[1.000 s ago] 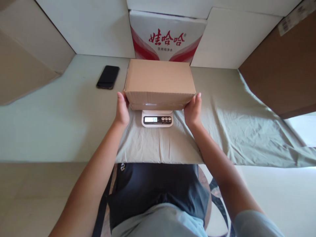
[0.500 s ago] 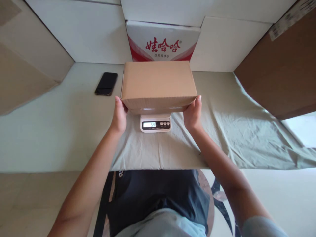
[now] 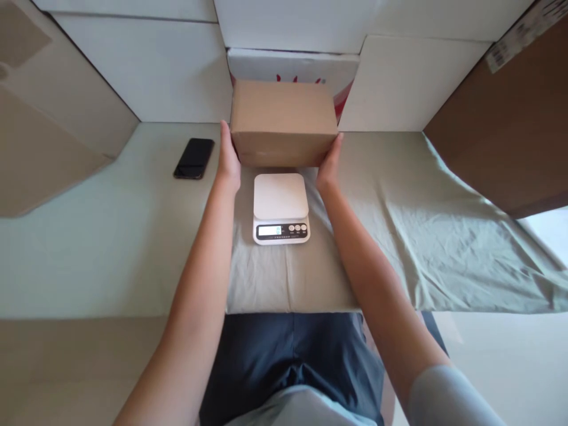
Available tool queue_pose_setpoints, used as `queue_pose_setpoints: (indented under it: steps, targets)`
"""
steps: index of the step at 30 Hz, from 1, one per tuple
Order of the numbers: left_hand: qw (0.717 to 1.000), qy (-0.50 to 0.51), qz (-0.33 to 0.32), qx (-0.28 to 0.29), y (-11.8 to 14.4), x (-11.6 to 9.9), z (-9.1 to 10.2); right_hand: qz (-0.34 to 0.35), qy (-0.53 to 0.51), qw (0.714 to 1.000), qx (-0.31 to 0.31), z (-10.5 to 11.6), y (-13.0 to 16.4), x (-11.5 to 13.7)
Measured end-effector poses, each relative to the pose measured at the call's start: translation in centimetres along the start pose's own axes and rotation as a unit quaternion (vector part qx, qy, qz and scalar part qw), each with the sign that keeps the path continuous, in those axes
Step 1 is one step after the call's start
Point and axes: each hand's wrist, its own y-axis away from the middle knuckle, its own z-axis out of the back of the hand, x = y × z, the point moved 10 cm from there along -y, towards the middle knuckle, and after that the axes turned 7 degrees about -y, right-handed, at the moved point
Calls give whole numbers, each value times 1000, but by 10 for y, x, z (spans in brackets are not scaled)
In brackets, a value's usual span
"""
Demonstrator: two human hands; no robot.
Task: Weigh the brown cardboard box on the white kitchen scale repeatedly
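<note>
A plain brown cardboard box (image 3: 284,109) is gripped between my two hands, beyond the scale and close to the back wall of cartons. My left hand (image 3: 229,157) presses on its left end, thumb up along the edge. On the opposite end, my right hand (image 3: 329,163) holds the lower right corner; the fingers of both hands are mostly hidden behind and under the box. Nearer to me sits a white digital kitchen scale (image 3: 280,198) with a bare platform. Its lit display (image 3: 270,231) reads 0.
A black smartphone (image 3: 194,158) lies left of the box on the pale green cloth (image 3: 124,236). White cartons (image 3: 146,71) line the back, one with red print. Large brown cartons (image 3: 53,124) flank the left side, and another carton (image 3: 510,130) the right.
Both hands have carried the cardboard box forward, away from me, off the scale. The scale's platform is now uncovered, and its reading has gone from 54 to 0.
</note>
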Motion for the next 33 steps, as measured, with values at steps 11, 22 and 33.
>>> queue_pose_setpoints:
  steps: [11, 22, 33]
  targets:
    - [1000, 11, 14, -22, -16, 39, 9, -47, 0, 997, -63, 23, -9, -34]
    - [999, -16, 8, -45, -14, 43, 21, -15, -62, 998, 11, 1, -17, -25]
    - [996, -4, 59, -60, -11, 57, 17, -53, -56, 997, -22, 12, -19, -48]
